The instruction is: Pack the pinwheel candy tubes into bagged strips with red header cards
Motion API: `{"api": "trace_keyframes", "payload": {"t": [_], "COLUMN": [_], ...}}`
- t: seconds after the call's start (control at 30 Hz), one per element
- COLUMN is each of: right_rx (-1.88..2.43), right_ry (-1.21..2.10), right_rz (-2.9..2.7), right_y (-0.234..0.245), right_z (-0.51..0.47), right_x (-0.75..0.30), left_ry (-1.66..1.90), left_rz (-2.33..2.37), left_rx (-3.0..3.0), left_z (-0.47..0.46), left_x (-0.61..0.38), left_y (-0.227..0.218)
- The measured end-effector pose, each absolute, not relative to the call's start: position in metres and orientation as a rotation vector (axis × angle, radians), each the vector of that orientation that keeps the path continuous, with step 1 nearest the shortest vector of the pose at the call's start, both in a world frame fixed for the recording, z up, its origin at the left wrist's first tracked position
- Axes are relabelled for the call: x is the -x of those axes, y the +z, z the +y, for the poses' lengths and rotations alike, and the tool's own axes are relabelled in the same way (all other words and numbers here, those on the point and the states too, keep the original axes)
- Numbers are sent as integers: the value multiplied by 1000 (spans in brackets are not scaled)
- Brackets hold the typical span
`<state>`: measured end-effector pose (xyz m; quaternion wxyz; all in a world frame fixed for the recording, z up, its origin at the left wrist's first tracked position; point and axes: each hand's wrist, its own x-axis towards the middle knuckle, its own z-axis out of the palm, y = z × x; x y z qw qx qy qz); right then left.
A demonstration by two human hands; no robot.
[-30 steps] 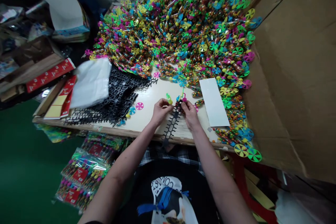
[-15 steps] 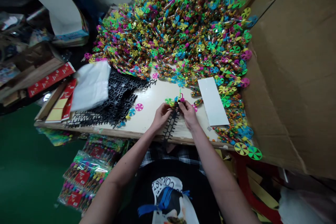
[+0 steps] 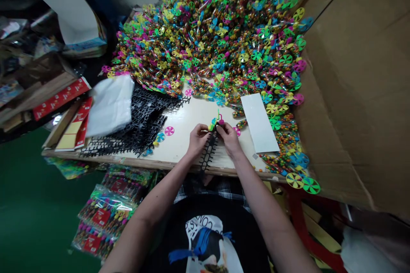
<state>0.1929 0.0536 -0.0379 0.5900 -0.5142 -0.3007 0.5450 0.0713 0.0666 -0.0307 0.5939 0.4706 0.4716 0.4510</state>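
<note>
Both hands meet near the middle of the table's front edge. A black plastic mesh strip [image 3: 209,153] with comb-like edges hangs between them toward my body. My left hand [image 3: 197,140] is closed on the strip's upper left edge, fingers curled. My right hand [image 3: 229,137] pinches the upper right side of the same strip. Yellow, blue, green and pink plastic tops [image 3: 214,123] stick up at the strip's far end, between the fingertips. What lies under the fingers is hidden. A pink pinwheel disc [image 3: 237,131] lies beside my right hand.
Behind rises a big pile of candy-filled tubes [image 3: 208,38] with pinwheel tops. Left are black mesh strips [image 3: 147,111], clear plastic bags [image 3: 110,104] and red cards [image 3: 83,121]. A white card [image 3: 260,123] lies right, near a cardboard wall [image 3: 358,85]. Packed bags [image 3: 101,215] stand below the table.
The green pinwheel disc beside my left fingers no longer shows there, and the left fingers have curled up a little. Both hands stay in nearly the same place.
</note>
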Motion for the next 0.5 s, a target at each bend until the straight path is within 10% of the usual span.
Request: {"api": "trace_keyframes", "payload": {"t": [0.5], "right_rx": [1231], "right_ry": [1199], "right_rz": [-912], "right_y": [-41], "right_z": [64], "right_x": [-184], "left_ry": [1042], "left_rz": [1260], "left_rx": [-1010], "left_z": [47], "left_x": [-46], "left_y": [-17]}}
